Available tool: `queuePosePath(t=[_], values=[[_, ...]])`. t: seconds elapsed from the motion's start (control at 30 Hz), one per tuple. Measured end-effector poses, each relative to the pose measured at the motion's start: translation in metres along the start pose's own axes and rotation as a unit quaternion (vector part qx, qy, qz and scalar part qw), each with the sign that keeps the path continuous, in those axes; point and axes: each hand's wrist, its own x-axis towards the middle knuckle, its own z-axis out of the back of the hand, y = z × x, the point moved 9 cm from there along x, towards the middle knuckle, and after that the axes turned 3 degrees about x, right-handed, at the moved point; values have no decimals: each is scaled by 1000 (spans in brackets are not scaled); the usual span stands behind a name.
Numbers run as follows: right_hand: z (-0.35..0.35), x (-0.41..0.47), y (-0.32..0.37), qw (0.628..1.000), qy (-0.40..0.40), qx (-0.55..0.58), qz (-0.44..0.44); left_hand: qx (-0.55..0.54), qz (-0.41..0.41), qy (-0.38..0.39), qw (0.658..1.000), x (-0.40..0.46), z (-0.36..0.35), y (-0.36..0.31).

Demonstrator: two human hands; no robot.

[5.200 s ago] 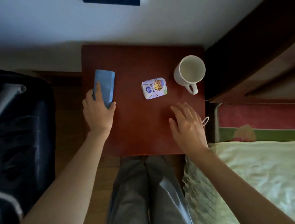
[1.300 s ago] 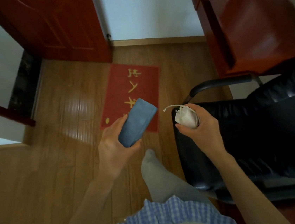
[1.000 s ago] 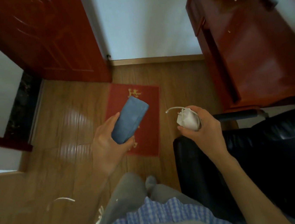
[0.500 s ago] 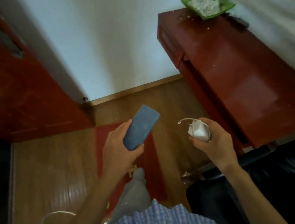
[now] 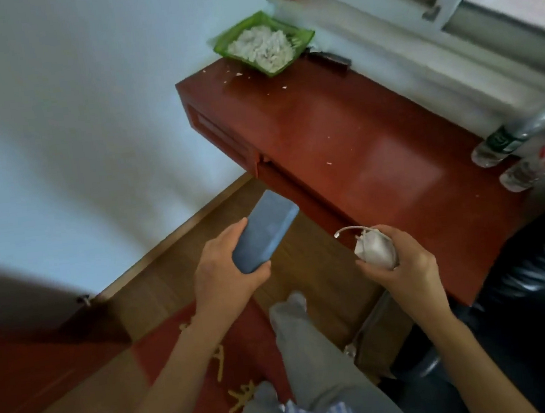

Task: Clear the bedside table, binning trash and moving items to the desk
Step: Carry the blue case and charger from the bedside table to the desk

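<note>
My left hand [image 5: 224,276] grips a flat blue case [image 5: 264,230], tilted up to the right over the wooden floor. My right hand [image 5: 403,266] holds a crumpled white face mask [image 5: 372,246] with an ear loop sticking out to the left. Both hands hover just in front of the near left edge of the red-brown desk [image 5: 353,149]. The bedside table is out of view.
A green tray of white scraps [image 5: 262,42] sits at the desk's far corner under the window. Two plastic bottles [image 5: 516,151] stand at its right end. A black leather chair [image 5: 531,312] is at lower right, a red floor mat [image 5: 193,361] below, and a white wall to the left.
I have left the bedside table carrying the blue case and the mask. In the last second the view swung from the door and mat up to the desk; both grips are unchanged.
</note>
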Motion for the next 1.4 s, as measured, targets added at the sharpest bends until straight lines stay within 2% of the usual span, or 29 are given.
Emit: queuePosePath(t=[0.13,0.27,0.57,1.07,1.4], values=[[2,67,-20,999,-36,4,-29,7,-34,2,999,79,-24,-14],[9,139,-30,997,-64,6,-41,-20,-14,13,1000,158,-48,-26],[6,261,-56,997,-56,-14,-55,5,-31,58,998,287,-109,-46],[-17,378,-90,972,-140,-63,-180,19,-85,109,990,472,-199,-60],[-47,398,-111,948,-182,-59,-256,60,-94,133,985,535,-273,-52]])
